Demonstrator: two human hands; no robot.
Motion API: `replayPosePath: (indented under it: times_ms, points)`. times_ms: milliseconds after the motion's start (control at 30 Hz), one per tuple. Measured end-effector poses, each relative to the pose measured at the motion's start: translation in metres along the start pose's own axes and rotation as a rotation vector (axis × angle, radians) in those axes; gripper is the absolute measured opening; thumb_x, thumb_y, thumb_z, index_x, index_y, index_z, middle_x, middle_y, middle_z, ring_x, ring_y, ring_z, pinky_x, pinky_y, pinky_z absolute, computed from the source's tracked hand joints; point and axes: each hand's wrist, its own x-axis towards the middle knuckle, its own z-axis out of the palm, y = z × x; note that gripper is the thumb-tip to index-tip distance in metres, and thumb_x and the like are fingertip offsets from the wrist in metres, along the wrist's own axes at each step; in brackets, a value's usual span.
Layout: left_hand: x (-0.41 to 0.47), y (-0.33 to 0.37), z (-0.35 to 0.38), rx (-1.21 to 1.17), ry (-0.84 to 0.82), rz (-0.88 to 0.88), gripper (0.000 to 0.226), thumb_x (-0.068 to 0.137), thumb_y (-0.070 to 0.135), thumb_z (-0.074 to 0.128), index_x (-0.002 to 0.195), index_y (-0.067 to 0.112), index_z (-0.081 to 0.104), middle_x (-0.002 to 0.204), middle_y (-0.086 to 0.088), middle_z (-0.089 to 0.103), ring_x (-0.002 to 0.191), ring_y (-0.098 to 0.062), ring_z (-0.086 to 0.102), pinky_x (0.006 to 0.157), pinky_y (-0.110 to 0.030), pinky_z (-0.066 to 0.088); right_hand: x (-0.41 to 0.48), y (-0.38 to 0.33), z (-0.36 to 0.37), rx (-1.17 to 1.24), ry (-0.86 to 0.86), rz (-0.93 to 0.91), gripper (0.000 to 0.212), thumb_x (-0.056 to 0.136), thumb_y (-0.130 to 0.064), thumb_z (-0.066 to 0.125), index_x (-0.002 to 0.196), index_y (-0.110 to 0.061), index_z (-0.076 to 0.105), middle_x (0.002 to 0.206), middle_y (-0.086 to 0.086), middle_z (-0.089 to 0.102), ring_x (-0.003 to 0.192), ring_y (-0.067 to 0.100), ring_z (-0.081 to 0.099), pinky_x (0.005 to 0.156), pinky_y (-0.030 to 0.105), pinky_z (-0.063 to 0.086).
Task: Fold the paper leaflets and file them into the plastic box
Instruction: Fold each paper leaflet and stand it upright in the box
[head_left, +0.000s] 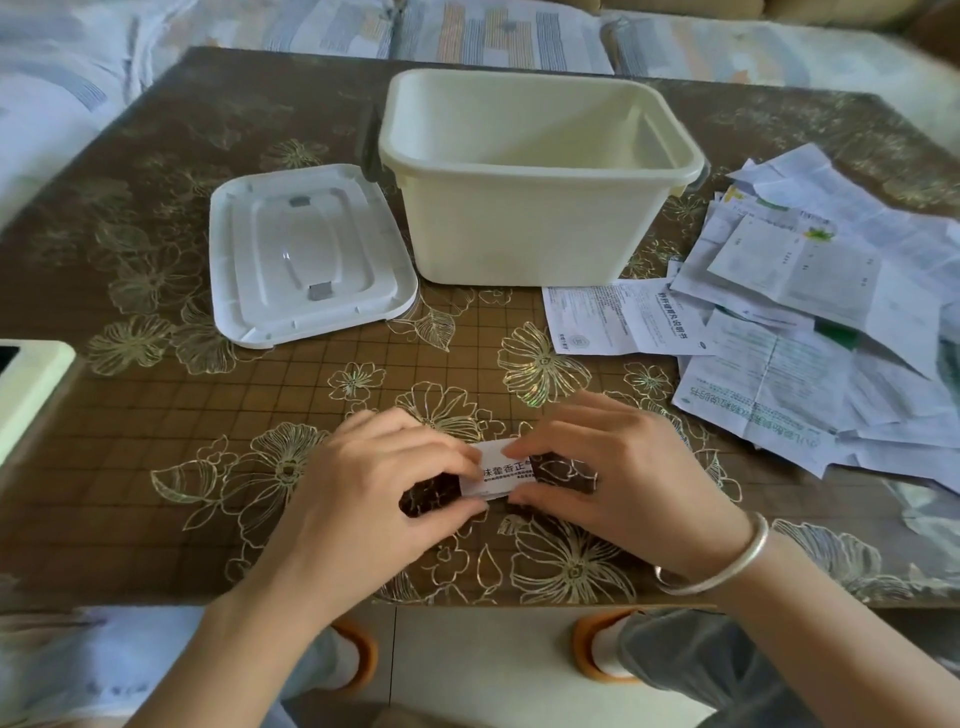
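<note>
Pressing a small folded leaflet (498, 470) flat against the table (156, 218), I pinch its left end with my left hand (384, 478) and its right end with my right hand (608, 467). Both grips are narrow, fingers curled round the far edge and thumbs at the near edge, with only the printed middle strip of the paper showing between them. The leaflet lies near the front edge of the table, well apart from the plastic box (519, 228), which stands upright and open toward the far side; no paper shows in the part of its interior that I can see. Its lid (306, 254) lies just beside it on the left. A loose pile of unfolded leaflets (831, 322) is spread to the right of the box. I judge the step in hand to be the final crease of this leaflet, early in the task. The next move calls for one hand to retain the pinch so the folds do not spring open, lift the paper over the rim, and set it on edge against a wall of the box.
</note>
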Motion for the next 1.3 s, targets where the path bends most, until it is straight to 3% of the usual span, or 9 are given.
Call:
replayPosePath:
  times_ms: [133, 267, 400, 500, 633, 733, 833, 1000, 1300]
  points:
    - [0.012, 0.004, -0.006, -0.073, 0.025, -0.100, 0.020, 0.081, 0.045, 0.064, 0.089, 0.032, 0.077, 0.077, 0.022, 0.069, 0.070, -0.004, 0.062, 0.067, -0.033, 0.052, 0.012, -0.005, -0.011, 0.035, -0.017, 0.026, 0.024, 0.088, -0.043, 0.055, 0.096, -0.028, 0.072, 0.078, -0.017, 0.068, 0.067, -0.004, 0.059, 0.054, 0.021, 0.054]
    - [0.042, 0.007, -0.018, -0.009, 0.033, -0.064, 0.023, 0.087, 0.043, 0.059, 0.094, 0.028, 0.075, 0.079, 0.020, 0.071, 0.065, -0.001, 0.064, 0.061, -0.030, 0.055, 0.038, -0.006, -0.026, -0.111, 0.004, 0.023, 0.009, 0.087, -0.032, 0.065, 0.089, -0.028, 0.072, 0.069, -0.013, 0.066, 0.057, 0.006, 0.060, 0.048, 0.028, 0.052]
    - [0.083, 0.009, -0.037, -0.040, 0.111, -0.019, 0.029, 0.090, 0.046, 0.054, 0.095, 0.027, 0.075, 0.075, 0.019, 0.070, 0.059, -0.002, 0.064, 0.051, -0.026, 0.051, 0.077, -0.004, -0.062, -0.127, -0.006, 0.098, 0.012, 0.083, -0.040, 0.069, 0.089, -0.030, 0.068, 0.075, -0.012, 0.069, 0.063, 0.013, 0.063, 0.058, 0.035, 0.052]
    - [0.119, 0.008, -0.054, -0.062, 0.230, 0.017, 0.026, 0.092, 0.043, 0.052, 0.094, 0.029, 0.074, 0.068, 0.022, 0.067, 0.052, -0.004, 0.062, 0.047, -0.018, 0.046, 0.110, 0.007, -0.094, -0.012, 0.014, 0.154, 0.007, 0.079, -0.037, 0.072, 0.081, -0.031, 0.069, 0.068, -0.014, 0.068, 0.064, 0.006, 0.062, 0.060, 0.025, 0.051]
    - [0.163, -0.017, -0.075, -0.065, 0.526, -0.097, 0.020, 0.098, 0.029, 0.055, 0.094, 0.022, 0.073, 0.083, 0.022, 0.067, 0.077, 0.003, 0.066, 0.065, -0.011, 0.048, 0.160, 0.040, -0.127, 0.198, 0.084, 0.224, 0.010, 0.078, -0.028, 0.074, 0.074, -0.030, 0.065, 0.067, -0.018, 0.064, 0.065, 0.000, 0.062, 0.059, 0.014, 0.052]
    - [0.192, -0.046, -0.074, -0.078, 0.666, -0.227, 0.019, 0.099, 0.023, 0.052, 0.097, 0.022, 0.071, 0.091, 0.018, 0.068, 0.091, -0.007, 0.065, 0.080, -0.028, 0.053, 0.198, 0.070, -0.124, 0.210, 0.083, 0.289, 0.010, 0.078, -0.028, 0.075, 0.074, -0.029, 0.066, 0.071, -0.014, 0.069, 0.062, 0.004, 0.065, 0.058, 0.027, 0.057]
    - [0.208, -0.064, -0.061, -0.116, 0.646, -0.311, 0.018, 0.099, 0.025, 0.051, 0.100, 0.026, 0.070, 0.100, 0.015, 0.066, 0.103, -0.012, 0.060, 0.091, -0.036, 0.050, 0.224, 0.086, -0.107, 0.091, -0.084, 0.290, 0.009, 0.078, -0.035, 0.075, 0.076, -0.030, 0.068, 0.074, -0.013, 0.070, 0.067, 0.000, 0.064, 0.066, 0.022, 0.055]
    - [0.212, -0.070, -0.049, -0.217, 0.606, -0.437, 0.017, 0.093, 0.028, 0.055, 0.106, 0.030, 0.066, 0.103, 0.022, 0.064, 0.105, 0.007, 0.054, 0.082, -0.003, 0.039, 0.250, 0.094, -0.082, 0.010, -0.246, 0.239, 0.011, 0.078, -0.037, 0.075, 0.082, -0.027, 0.071, 0.073, -0.013, 0.068, 0.073, 0.004, 0.064, 0.076, 0.031, 0.054]
    - [0.207, -0.072, -0.045, -0.311, 0.629, -0.424, 0.022, 0.090, 0.024, 0.050, 0.105, 0.029, 0.067, 0.100, 0.021, 0.066, 0.103, 0.003, 0.059, 0.085, -0.011, 0.045, 0.261, 0.100, -0.063, -0.088, -0.241, 0.224, 0.012, 0.079, -0.042, 0.071, 0.075, -0.032, 0.066, 0.068, -0.017, 0.061, 0.071, 0.004, 0.059, 0.071, 0.027, 0.052]
